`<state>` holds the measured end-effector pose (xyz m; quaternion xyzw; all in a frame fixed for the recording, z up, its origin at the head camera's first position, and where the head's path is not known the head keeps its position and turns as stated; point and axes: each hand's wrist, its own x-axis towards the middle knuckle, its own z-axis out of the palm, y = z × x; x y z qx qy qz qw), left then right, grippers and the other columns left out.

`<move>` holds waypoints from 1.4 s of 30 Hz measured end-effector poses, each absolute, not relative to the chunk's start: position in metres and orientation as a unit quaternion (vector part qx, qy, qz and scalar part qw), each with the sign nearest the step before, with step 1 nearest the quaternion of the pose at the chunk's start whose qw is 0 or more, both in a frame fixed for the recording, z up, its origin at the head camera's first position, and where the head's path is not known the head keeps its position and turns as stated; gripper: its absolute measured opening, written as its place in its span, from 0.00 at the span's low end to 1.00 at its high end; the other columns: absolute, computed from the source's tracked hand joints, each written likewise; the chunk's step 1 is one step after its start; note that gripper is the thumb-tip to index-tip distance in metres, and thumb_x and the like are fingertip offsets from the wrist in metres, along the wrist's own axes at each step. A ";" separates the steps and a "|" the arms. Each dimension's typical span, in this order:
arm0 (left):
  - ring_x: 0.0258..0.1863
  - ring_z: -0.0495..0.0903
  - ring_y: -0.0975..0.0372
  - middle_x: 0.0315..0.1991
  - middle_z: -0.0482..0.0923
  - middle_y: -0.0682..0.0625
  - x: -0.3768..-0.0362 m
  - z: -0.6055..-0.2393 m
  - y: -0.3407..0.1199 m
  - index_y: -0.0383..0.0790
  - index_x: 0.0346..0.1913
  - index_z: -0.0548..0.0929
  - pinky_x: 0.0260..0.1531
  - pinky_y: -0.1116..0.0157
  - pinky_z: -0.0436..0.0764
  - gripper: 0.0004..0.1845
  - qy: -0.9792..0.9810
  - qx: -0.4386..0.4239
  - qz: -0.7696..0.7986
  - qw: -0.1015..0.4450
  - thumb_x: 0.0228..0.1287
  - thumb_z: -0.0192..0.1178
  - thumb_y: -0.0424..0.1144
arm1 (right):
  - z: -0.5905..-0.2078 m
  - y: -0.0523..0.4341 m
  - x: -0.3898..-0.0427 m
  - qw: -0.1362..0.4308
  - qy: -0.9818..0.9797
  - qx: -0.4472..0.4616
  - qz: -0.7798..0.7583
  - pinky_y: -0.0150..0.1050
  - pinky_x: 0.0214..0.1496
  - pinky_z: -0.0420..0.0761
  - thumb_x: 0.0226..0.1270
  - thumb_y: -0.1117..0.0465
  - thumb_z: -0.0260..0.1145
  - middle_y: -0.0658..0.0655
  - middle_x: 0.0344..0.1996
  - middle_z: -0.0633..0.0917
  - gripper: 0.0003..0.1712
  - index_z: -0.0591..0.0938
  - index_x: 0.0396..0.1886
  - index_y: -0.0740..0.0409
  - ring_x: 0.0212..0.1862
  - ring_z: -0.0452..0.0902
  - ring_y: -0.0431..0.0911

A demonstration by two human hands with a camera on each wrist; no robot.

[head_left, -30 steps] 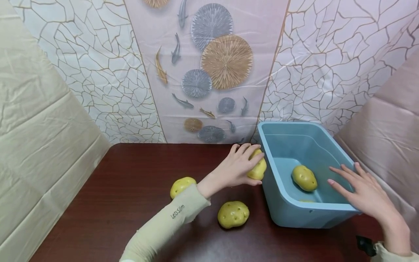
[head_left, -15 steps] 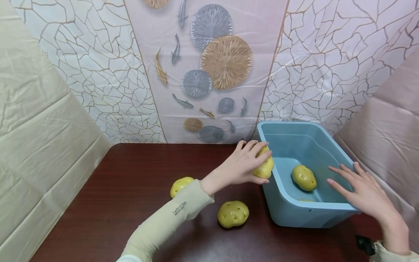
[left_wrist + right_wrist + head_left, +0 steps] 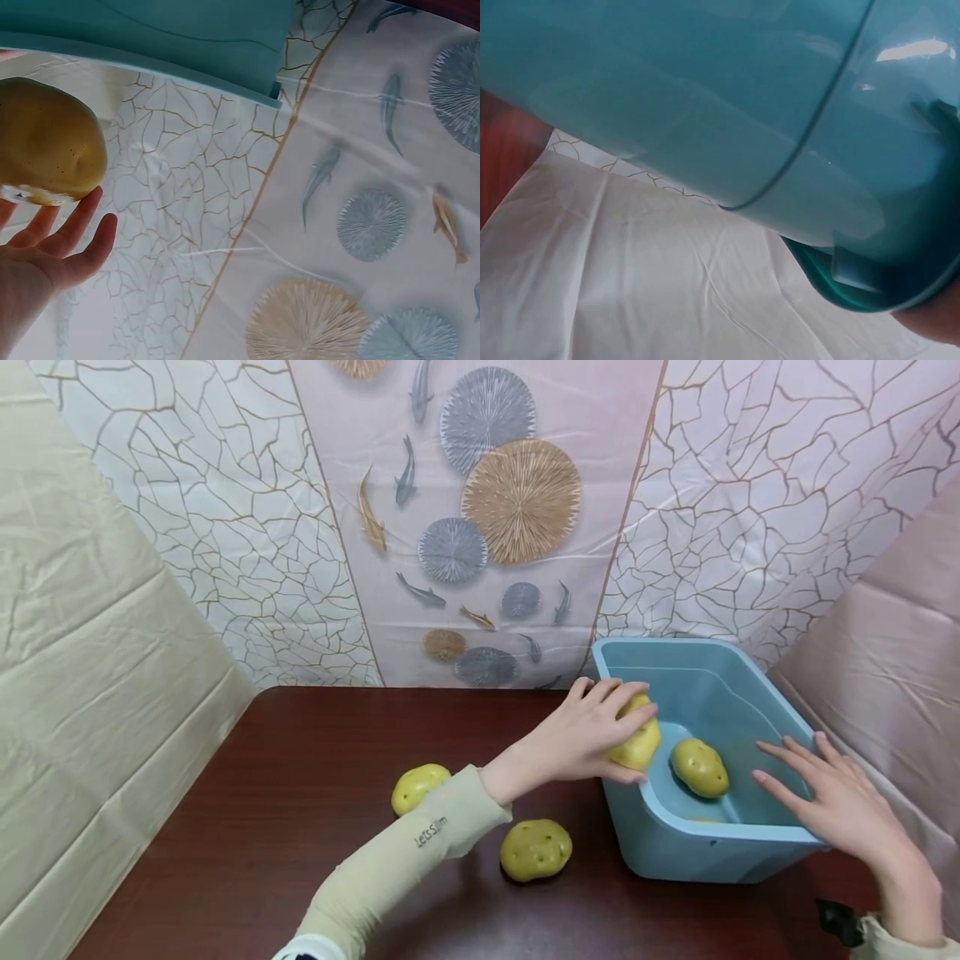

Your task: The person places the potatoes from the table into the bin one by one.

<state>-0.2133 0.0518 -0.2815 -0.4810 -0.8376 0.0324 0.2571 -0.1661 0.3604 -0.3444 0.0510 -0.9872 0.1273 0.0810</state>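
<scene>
My left hand (image 3: 592,733) grips a yellow potato (image 3: 638,740) and holds it over the left rim of the blue plastic tub (image 3: 720,853). The left wrist view shows that potato (image 3: 46,142) cupped in my fingers under the tub's rim (image 3: 150,45). A second potato (image 3: 699,767) lies inside the tub. My right hand (image 3: 832,797) rests with straight fingers on the tub's right front rim. The right wrist view is filled by the tub's wall (image 3: 727,112). Two more potatoes lie on the dark wooden table, one (image 3: 536,849) in front of the tub's left side and one (image 3: 418,786) partly behind my left sleeve.
The table (image 3: 262,827) is boxed in by draped sheets: beige on the left (image 3: 97,652), a patterned backdrop behind (image 3: 480,527), pinkish cloth on the right (image 3: 892,635). A small black object (image 3: 834,920) sits at the table's front right corner.
My left hand has carried the potato rightward and slightly up, from beside the tub's left wall to over its rim. The right hand has stayed on the tub.
</scene>
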 end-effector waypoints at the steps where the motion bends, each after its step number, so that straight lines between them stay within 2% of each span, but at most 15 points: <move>1: 0.59 0.63 0.59 0.63 0.62 0.50 -0.213 -0.280 0.053 0.50 0.60 0.67 0.47 0.62 0.64 0.39 -0.836 -0.482 0.035 0.259 0.47 0.52 0.69 | -0.344 0.360 -0.166 0.082 -0.987 0.052 0.127 0.65 0.61 0.25 0.64 0.41 0.49 0.81 0.59 0.56 0.36 0.66 0.60 0.67 0.65 0.23 0.68; 13: 0.59 0.64 0.59 0.63 0.61 0.50 -0.205 -0.268 0.071 0.51 0.61 0.67 0.52 0.57 0.66 0.38 -0.825 -0.497 0.044 0.267 0.51 0.48 0.69 | -0.344 0.359 -0.165 0.088 -0.987 0.053 0.124 0.65 0.61 0.27 0.64 0.42 0.50 0.82 0.58 0.57 0.35 0.67 0.59 0.67 0.65 0.24 0.69; 21: 0.60 0.62 0.60 0.64 0.59 0.52 -0.200 -0.265 0.086 0.53 0.63 0.64 0.51 0.61 0.63 0.38 -0.830 -0.495 0.062 0.251 0.52 0.46 0.69 | -0.344 0.360 -0.165 0.089 -0.986 0.057 0.126 0.66 0.61 0.28 0.64 0.42 0.50 0.82 0.58 0.58 0.35 0.67 0.59 0.66 0.65 0.25 0.69; 29: 0.61 0.61 0.60 0.66 0.56 0.52 -0.201 -0.264 0.097 0.54 0.64 0.62 0.53 0.60 0.63 0.38 -0.837 -0.496 0.072 0.219 0.53 0.46 0.69 | -0.345 0.360 -0.165 0.089 -0.986 0.057 0.126 0.66 0.61 0.27 0.64 0.42 0.50 0.82 0.58 0.58 0.35 0.67 0.58 0.66 0.65 0.25 0.70; 42: 0.59 0.63 0.59 0.65 0.58 0.53 -0.205 -0.274 0.111 0.56 0.63 0.63 0.53 0.59 0.64 0.38 -0.838 -0.493 0.086 0.217 0.51 0.45 0.71 | -0.341 0.357 -0.165 0.079 -0.988 0.050 0.121 0.66 0.60 0.29 0.65 0.42 0.49 0.82 0.58 0.58 0.35 0.67 0.58 0.68 0.65 0.25 0.70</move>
